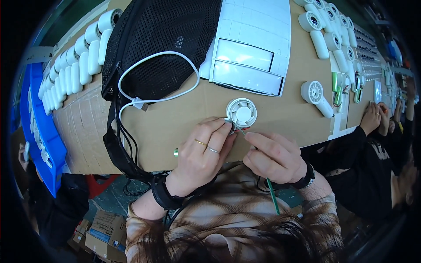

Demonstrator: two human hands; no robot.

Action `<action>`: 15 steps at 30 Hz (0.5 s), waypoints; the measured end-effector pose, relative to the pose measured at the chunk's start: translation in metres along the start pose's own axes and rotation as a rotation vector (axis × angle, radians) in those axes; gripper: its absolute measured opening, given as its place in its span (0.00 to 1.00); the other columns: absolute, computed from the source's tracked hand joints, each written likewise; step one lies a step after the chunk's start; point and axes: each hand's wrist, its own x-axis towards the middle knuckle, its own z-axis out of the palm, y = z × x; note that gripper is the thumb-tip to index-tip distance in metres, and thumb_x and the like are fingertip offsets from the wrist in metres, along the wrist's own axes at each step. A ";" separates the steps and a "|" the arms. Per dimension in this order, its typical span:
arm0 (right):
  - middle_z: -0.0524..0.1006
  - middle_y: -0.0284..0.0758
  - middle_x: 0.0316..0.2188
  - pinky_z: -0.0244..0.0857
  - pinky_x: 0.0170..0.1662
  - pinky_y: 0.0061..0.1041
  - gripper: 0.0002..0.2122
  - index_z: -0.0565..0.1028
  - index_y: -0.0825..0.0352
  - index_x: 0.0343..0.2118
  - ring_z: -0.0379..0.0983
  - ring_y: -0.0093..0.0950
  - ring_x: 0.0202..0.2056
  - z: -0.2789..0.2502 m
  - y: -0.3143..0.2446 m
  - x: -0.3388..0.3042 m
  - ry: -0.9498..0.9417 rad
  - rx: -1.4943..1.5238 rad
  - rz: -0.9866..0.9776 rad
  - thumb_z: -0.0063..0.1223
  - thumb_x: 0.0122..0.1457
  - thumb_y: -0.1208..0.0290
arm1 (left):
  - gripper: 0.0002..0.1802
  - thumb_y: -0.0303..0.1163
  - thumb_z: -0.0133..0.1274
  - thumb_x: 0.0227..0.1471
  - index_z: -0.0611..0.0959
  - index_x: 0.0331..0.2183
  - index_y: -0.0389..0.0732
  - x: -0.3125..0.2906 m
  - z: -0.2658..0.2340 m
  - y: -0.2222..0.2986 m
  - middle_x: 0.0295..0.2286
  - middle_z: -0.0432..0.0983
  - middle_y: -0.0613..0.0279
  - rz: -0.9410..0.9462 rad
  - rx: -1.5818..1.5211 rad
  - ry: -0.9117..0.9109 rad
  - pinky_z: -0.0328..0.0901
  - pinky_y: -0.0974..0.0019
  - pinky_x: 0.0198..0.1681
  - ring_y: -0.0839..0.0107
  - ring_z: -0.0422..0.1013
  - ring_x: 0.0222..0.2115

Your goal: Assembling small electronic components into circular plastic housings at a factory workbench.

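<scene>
A small round white fan [242, 113] lies on the cardboard-covered table in front of me, its blades facing up. My left hand [202, 147], with two rings on it, is closed at the fan's lower left edge, the fingertips pinching it where short thin wires come out. My right hand [276, 157] is closed round a slim green tool [272, 198], whose back end sticks out below the palm. The tool's thin tip reaches the red and dark wires [241, 129] beside my left fingertips. My fingers partly hide the wires and the lower fan edge.
A black mesh bag [166, 39] with a white USB cable [164, 53] and black cords lies at the left. A white box [252, 26] stands behind the fan. White handheld fans [312, 92] line both sides. A blue tray [41, 127] is far left; co-workers sit on either side.
</scene>
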 end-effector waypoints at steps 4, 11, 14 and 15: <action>0.74 0.38 0.38 0.68 0.23 0.22 0.16 0.68 0.64 0.33 0.73 0.28 0.24 0.001 0.000 0.000 -0.006 0.008 0.000 0.60 0.40 0.83 | 0.18 0.21 0.62 0.38 0.78 0.36 0.32 -0.001 0.000 0.000 0.33 0.73 0.55 -0.005 0.005 -0.003 0.69 0.66 0.32 0.60 0.73 0.33; 0.74 0.38 0.38 0.68 0.23 0.21 0.16 0.69 0.64 0.33 0.72 0.27 0.24 0.011 0.007 -0.008 -0.020 0.067 0.036 0.60 0.40 0.83 | 0.17 0.21 0.61 0.38 0.78 0.36 0.32 -0.001 0.002 0.002 0.33 0.73 0.55 -0.004 0.012 -0.010 0.69 0.67 0.31 0.61 0.73 0.32; 0.74 0.38 0.38 0.68 0.23 0.21 0.16 0.69 0.64 0.34 0.73 0.27 0.24 0.007 0.005 -0.010 -0.018 0.081 0.037 0.59 0.41 0.83 | 0.17 0.21 0.62 0.38 0.78 0.36 0.32 -0.001 0.002 0.002 0.33 0.73 0.55 -0.014 -0.016 0.001 0.69 0.68 0.30 0.62 0.73 0.32; 0.74 0.39 0.38 0.68 0.23 0.21 0.16 0.69 0.64 0.34 0.73 0.27 0.24 0.003 0.004 -0.010 -0.019 0.093 0.043 0.59 0.41 0.83 | 0.17 0.21 0.62 0.38 0.78 0.36 0.32 -0.001 0.002 0.002 0.33 0.73 0.55 -0.015 -0.016 0.001 0.69 0.68 0.30 0.62 0.73 0.32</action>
